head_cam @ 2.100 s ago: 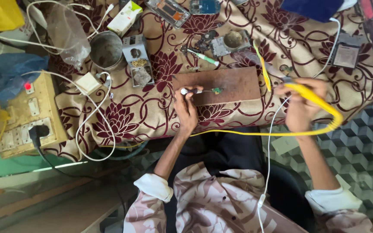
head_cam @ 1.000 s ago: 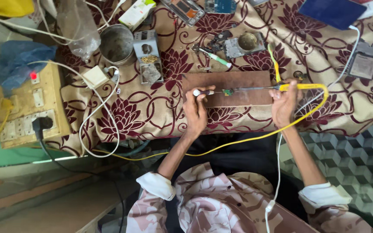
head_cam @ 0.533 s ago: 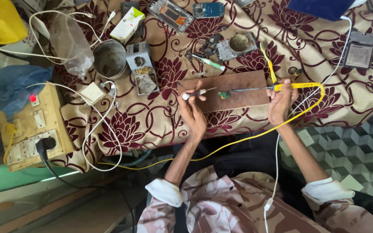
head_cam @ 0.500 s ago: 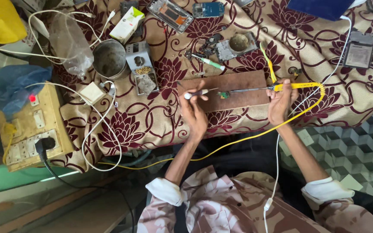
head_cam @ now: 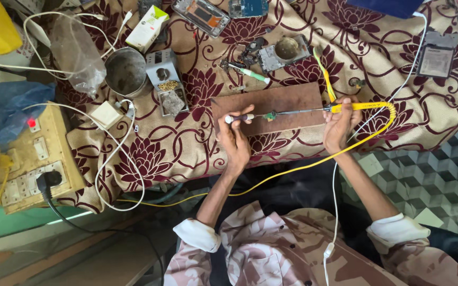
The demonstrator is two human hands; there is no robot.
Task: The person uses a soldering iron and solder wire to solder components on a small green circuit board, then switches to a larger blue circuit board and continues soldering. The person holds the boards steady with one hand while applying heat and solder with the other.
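Two bare hands are at work over a brown wooden board (head_cam: 284, 101) that lies on the maroon-flowered tablecloth (head_cam: 149, 159). We note the right hand (head_cam: 339, 124) clenched around the yellow handle of a soldering iron (head_cam: 357, 107), whose metal shaft reaches leftward across the board to a small green part (head_cam: 269, 114) near the board's middle. The left hand (head_cam: 235, 142) grasps a slim dark tool with a white end (head_cam: 238, 118), pinched between thumb and fingertips, its tip pointing at the same green part; we cannot tell whether either tip touches it. A yellow cord (head_cam: 292, 168) runs from the iron's handle down past the table edge.

Beyond the board lie a green-handled screwdriver (head_cam: 250, 73) and a grey metal holder with a round well (head_cam: 284, 53). To the left stand a metal cup (head_cam: 125, 71), a small metal stand holding brass wool (head_cam: 166, 87) and a white adapter (head_cam: 105, 114). At the far left sits a yellowed wooden switchboard (head_cam: 33, 164) with a red lamp lit and a black plug in one socket. Opened phones (head_cam: 205, 15) lie at the top edge
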